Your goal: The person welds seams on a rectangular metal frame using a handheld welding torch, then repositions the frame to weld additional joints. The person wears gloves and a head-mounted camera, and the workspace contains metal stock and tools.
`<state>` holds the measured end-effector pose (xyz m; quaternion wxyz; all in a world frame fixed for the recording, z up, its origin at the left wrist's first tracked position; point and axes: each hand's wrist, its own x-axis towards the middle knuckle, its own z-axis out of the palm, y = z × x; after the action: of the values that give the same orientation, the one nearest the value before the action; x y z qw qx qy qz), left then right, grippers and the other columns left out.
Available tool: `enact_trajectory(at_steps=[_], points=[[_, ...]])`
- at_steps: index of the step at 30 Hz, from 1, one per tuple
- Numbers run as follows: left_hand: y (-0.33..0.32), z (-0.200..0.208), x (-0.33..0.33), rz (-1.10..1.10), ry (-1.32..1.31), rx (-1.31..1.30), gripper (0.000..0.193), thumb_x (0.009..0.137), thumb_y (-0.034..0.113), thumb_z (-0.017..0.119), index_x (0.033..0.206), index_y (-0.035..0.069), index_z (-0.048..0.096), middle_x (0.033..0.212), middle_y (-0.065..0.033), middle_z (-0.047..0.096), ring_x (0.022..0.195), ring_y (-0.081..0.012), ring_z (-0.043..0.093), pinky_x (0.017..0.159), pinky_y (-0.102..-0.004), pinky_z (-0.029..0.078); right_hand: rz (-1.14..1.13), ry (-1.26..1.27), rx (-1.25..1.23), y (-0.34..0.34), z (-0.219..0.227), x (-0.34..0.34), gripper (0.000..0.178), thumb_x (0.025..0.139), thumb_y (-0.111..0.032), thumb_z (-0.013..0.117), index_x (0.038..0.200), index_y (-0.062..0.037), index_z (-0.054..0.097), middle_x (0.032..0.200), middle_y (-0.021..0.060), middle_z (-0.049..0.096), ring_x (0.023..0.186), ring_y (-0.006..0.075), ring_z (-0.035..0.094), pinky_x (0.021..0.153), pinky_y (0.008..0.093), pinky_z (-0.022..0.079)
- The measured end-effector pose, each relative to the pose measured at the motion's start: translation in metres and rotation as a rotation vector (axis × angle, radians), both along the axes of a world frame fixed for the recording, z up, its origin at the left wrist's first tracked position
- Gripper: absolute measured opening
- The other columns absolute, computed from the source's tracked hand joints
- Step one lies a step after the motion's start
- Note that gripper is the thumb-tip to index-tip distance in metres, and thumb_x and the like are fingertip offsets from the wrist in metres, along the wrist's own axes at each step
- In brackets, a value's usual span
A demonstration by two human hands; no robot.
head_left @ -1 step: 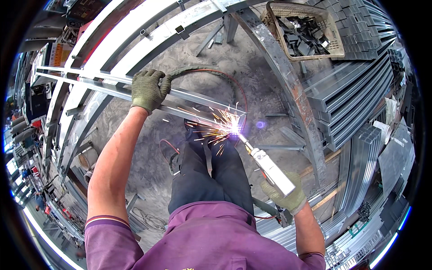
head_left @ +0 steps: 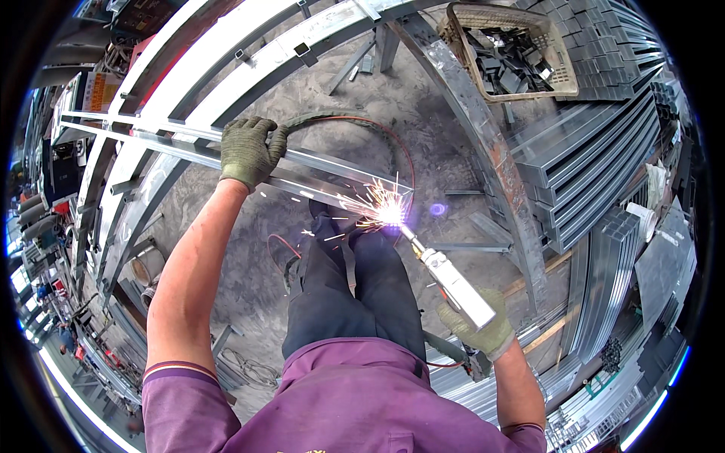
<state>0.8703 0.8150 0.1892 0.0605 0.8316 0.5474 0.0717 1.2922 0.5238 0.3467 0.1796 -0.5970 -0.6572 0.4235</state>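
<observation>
My left hand [head_left: 251, 149], in a green knit glove, is closed over a pair of long silvery metal tubes [head_left: 332, 164] that run from the far left toward the middle. My right hand [head_left: 483, 328], gloved likewise, grips the rear of a white welding gun [head_left: 456, 288]. The gun's thin nozzle [head_left: 410, 235] points up and left at the tubes' near end. A bright white-violet glow with orange sparks [head_left: 384, 210] bursts there and hides the joint. Part of my right hand's fingers is behind the gun.
Long pale steel beams [head_left: 276, 72] stand at the far left. To the right rises a rusty steel beam [head_left: 495, 162], with stacked metal profiles [head_left: 581, 158] beyond it. A plastic basket [head_left: 455, 47] holds dark offcuts. A red-and-dark hose [head_left: 396, 140] curls on the floor.
The sparks have shifted shape, with some now falling lower near my legs. Both hands, the welding gun and the tubes stay in place.
</observation>
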Motion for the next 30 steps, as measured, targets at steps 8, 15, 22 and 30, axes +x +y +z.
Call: enact_trajectory(at_steps=[8,15,22,30], points=[[0.0000,0.0016,0.0024,0.016,0.013,-0.032,0.036,0.106,0.045,0.069,0.102,0.011,0.082,0.101,-0.0124,0.078,0.103,-0.0394,0.072,0.098,-0.0513,0.050,0.002,-0.010,0.008,-0.0019,-0.0003,0.0000,0.029,0.088,-0.016,0.090,0.114,-0.0062,0.082,0.089,0.0076,0.078,0.076,0.0248,0.079,0.066,0.0380,0.062],[-0.0008,0.0017,0.0023,0.024,0.002,-0.020,0.035,0.106,0.044,0.070,0.102,0.011,0.082,0.103,-0.0123,0.078,0.104,-0.0396,0.072,0.098,-0.0514,0.050,-0.048,-0.034,-0.068,-0.0080,0.0020,-0.0002,0.027,0.084,-0.019,0.090,0.109,-0.0127,0.083,0.092,0.0056,0.079,0.080,0.0266,0.080,0.069,0.0389,0.063],[-0.0008,0.0015,0.0027,0.029,0.016,-0.016,0.035,0.106,0.044,0.070,0.102,0.012,0.082,0.103,-0.0125,0.079,0.104,-0.0399,0.072,0.099,-0.0512,0.050,-0.014,-0.034,-0.045,-0.0096,0.0011,0.0036,0.030,0.083,-0.018,0.092,0.111,-0.0113,0.083,0.095,0.0066,0.081,0.083,0.0262,0.082,0.071,0.0384,0.064],[-0.0001,0.0020,0.0028,0.032,0.009,-0.025,0.034,0.106,0.043,0.070,0.102,0.012,0.083,0.103,-0.0123,0.079,0.105,-0.0396,0.072,0.100,-0.0508,0.050,-0.055,-0.003,-0.091,-0.0099,0.0037,0.0026,0.032,0.085,-0.018,0.092,0.114,-0.0091,0.083,0.097,0.0078,0.082,0.085,0.0262,0.082,0.072,0.0375,0.065]])
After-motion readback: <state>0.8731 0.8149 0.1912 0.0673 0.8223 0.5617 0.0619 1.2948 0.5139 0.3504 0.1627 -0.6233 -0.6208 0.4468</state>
